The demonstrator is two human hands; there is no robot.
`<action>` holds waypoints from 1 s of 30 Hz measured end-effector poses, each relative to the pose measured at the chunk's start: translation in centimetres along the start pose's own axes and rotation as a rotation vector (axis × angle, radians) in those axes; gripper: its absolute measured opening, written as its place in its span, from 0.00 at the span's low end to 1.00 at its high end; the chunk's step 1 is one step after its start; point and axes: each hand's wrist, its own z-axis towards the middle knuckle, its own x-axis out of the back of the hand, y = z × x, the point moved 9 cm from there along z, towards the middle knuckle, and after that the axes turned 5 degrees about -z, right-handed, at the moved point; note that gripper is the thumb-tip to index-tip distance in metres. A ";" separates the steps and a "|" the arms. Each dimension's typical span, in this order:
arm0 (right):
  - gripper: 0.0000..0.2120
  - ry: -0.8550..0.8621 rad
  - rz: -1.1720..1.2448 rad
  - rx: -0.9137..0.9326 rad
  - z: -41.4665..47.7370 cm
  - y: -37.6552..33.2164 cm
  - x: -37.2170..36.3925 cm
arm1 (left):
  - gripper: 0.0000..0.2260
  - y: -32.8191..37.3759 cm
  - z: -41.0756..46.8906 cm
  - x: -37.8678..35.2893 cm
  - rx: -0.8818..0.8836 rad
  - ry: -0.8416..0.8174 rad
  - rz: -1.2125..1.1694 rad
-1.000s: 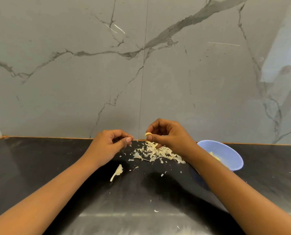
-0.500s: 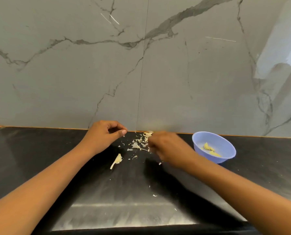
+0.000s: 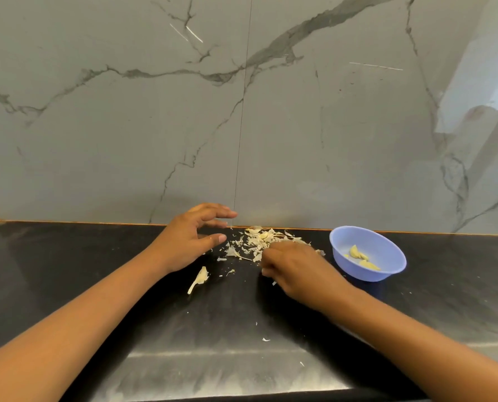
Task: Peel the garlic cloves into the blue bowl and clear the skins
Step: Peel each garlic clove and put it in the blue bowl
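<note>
Surface: black stone countertop (image 3: pixel 102 285), glossy, with a pale band of reflected light near its front edge. Backing: grey marble-look wall (image 3: pixel 125 140) with dark veins, split by one thin vertical seam (image 3: pixel 242 126); a narrow orange strip (image 3: pixel 67 222) runs where wall meets counter. Item: blue bowl (image 3: pixel 369 276), plastic-looking, upright on the counter toward the right and close to the wall, holding peeled garlic cloves (image 3: pixel 369 265) on its floor. Item: pile of garlic skins (image 3: pixel 256 242), pale and papery, loose against the foot of the wall, between the two hands and to the left of the bowl. Item: larger husk piece (image 3: pixel 200 278), lying apart from the pile on its near left side, just beside the left wrist. Item: stray flecks (image 3: pixel 266 339), scattered on the counter nearer the viewer. Left hand (image 3: pixel 194 240): fingers spread and relaxed, thumb out, holding nothing, at the left edge of the pile. Right hand (image 3: pixel 295 271): knuckles up, fingers curled downward onto the near right edge of the pile, just left of the bowl and apart from it; whether they grasp anything cannot be told, as the fingertips are hidden under the hand.
</note>
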 end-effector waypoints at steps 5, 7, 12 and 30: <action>0.02 0.102 0.502 -0.303 1.1 3.4 1.0 | 0.14 0.2 -0.2 0.6 0.033 0.088 0.068; 0.02 -0.050 0.937 -0.473 1.6 3.6 -2.0 | 0.09 0.9 -0.5 1.2 0.049 0.183 0.046; 0.04 -0.050 1.505 -0.637 3.5 4.4 -2.8 | 0.08 2.2 -0.7 1.0 -0.006 0.259 0.062; 0.05 0.083 1.308 -0.508 5.1 8.0 0.7 | 0.05 4.5 3.8 -0.9 -0.024 0.297 0.146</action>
